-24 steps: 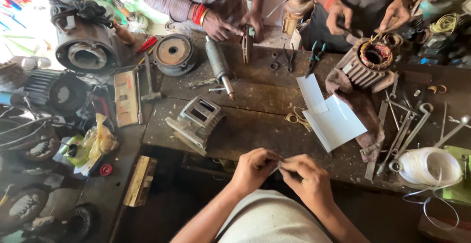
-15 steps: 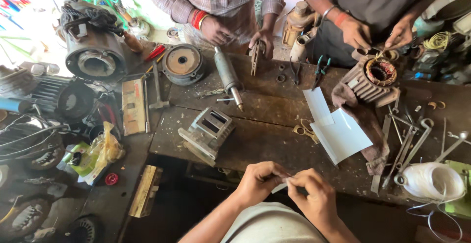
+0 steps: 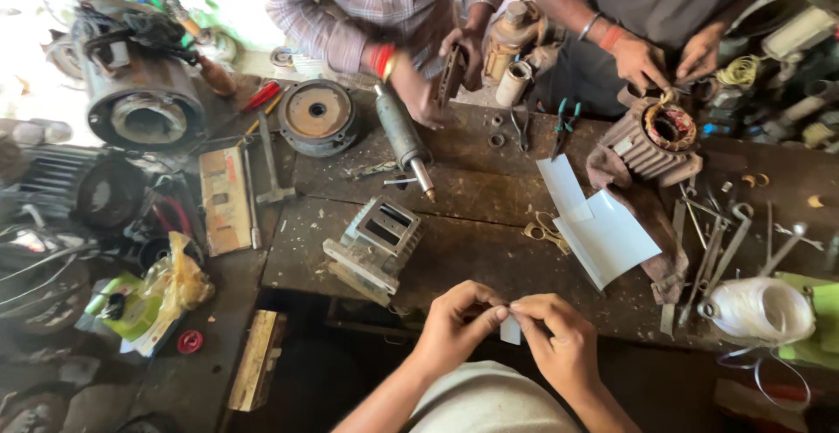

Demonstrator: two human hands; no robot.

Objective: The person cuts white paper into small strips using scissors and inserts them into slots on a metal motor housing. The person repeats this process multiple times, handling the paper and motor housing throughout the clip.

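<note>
We hold a small white paper slip (image 3: 509, 329) between both hands, just below the near edge of the tabletop (image 3: 489, 258). Our left hand (image 3: 454, 328) pinches its left edge with thumb and forefinger closed on it; our right hand (image 3: 559, 341) pinches the upper right edge the same way. The slip seems to hang with its long axis upright, short edge toward the tabletop, though it is small and partly hidden by fingertips. To fold it well, we judge the fingertips should keep the edges matched and press evenly along the crease. Beyond the slip on the tabletop lie larger white insulation sheets (image 3: 599, 228), scissors (image 3: 544, 230) beside them, and a metal motor housing (image 3: 374, 245) to the left.
</note>
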